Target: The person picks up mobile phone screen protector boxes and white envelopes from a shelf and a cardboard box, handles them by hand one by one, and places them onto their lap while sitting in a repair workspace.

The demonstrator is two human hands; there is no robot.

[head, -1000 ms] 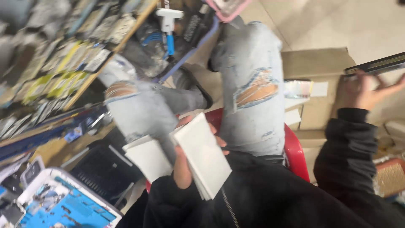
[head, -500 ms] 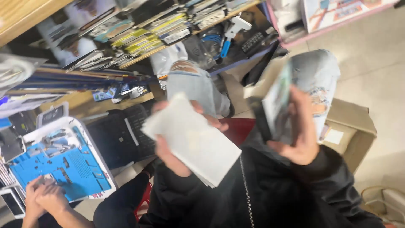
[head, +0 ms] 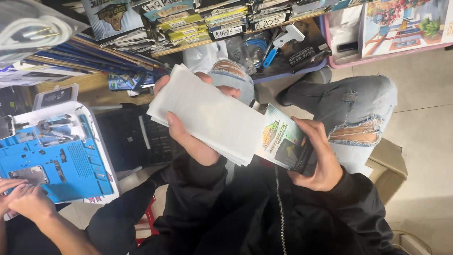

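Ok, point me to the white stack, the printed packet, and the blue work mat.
white stack [head: 207, 115], head view, middle of the top sheet.
printed packet [head: 283, 141], head view, centre of its printed face.
blue work mat [head: 61, 163], head view, bare blue surface near the middle.

1. A pale tiled floor [head: 420, 89] is seen on the right.
2. At the far side, a wooden shelf [head: 188, 46] is crowded with stacked flat packages [head: 188, 21].
3. A pink-rimmed tray [head: 391, 49] is set at the far right.
4. A cardboard box [head: 389, 167] is placed on the floor, near right.
5. A blue work mat [head: 66, 165] is laid on a white board at the left.
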